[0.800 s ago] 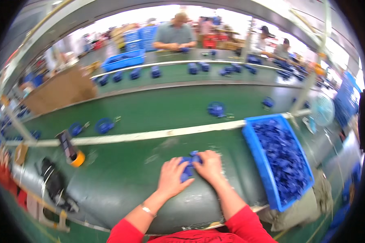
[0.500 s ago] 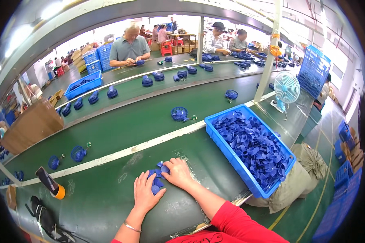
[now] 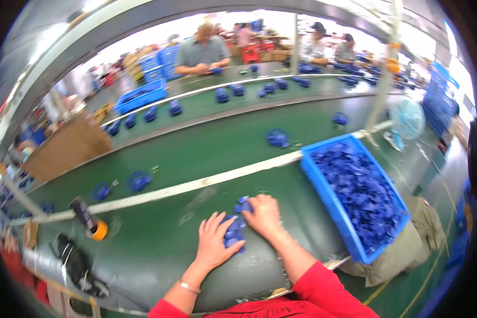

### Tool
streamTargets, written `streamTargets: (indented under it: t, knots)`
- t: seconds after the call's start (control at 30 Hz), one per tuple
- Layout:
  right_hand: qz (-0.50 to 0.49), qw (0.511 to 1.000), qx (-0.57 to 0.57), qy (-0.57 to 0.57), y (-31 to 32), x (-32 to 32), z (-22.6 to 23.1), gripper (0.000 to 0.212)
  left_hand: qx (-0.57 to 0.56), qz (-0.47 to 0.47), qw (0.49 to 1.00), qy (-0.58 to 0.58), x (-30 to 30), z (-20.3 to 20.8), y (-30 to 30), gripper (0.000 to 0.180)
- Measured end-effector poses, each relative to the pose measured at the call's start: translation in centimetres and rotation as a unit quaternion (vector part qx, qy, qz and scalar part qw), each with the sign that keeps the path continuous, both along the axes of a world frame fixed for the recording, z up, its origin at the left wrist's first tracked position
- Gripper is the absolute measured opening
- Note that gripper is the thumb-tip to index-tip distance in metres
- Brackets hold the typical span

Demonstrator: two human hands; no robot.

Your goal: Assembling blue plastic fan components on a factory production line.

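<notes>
Small flat blue plastic pieces [image 3: 232,231] lie in a loose cluster on the green work surface [image 3: 159,249] in front of me. My left hand [image 3: 215,241] rests beside and partly over them, fingers spread and thumb apart. On the cluster's far right side, my right hand [image 3: 264,214] lies with fingers bent, its tips touching a few pieces. The thumb stands apart from those fingers and no firm grip shows. To the right, a blue tray [image 3: 331,212] is heaped with similar blue pieces [image 3: 358,193].
Beyond a white rail [image 3: 217,180], a green belt [image 3: 212,153] carries round blue housings [image 3: 277,138]. An orange-banded cup [image 3: 99,230] holding a dark object and a black bag [image 3: 77,265] lie left. A fan [image 3: 408,117] stands behind the tray, a sack [image 3: 403,252] beside it. Co-workers sit across.
My view has turned left, so the scene sits farther right and is blurred. My right hand has drawn slightly away from the left, with some pieces at its fingertips.
</notes>
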State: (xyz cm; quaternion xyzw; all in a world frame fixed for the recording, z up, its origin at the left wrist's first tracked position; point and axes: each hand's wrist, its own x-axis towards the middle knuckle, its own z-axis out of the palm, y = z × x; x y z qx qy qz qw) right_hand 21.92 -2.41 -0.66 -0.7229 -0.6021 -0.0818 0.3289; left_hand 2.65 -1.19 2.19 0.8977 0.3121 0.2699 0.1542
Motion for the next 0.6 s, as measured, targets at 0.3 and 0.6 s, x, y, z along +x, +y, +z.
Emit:
streamTargets:
  t: [0.3, 0.6]
  knots:
    - [-0.004, 1.0, 0.006, 0.013, -0.5, 0.4, 0.6, 0.03, -0.077, 0.312, 0.931, -0.176, -5.4, 0.6, 16.1, 0.035]
    - [0.008, 1.0, -0.011, 0.025, 0.2, 0.4, -0.7, 0.034, -0.158, 0.576, 0.8, 0.051, -10.4, -1.3, 26.3, 0.048]
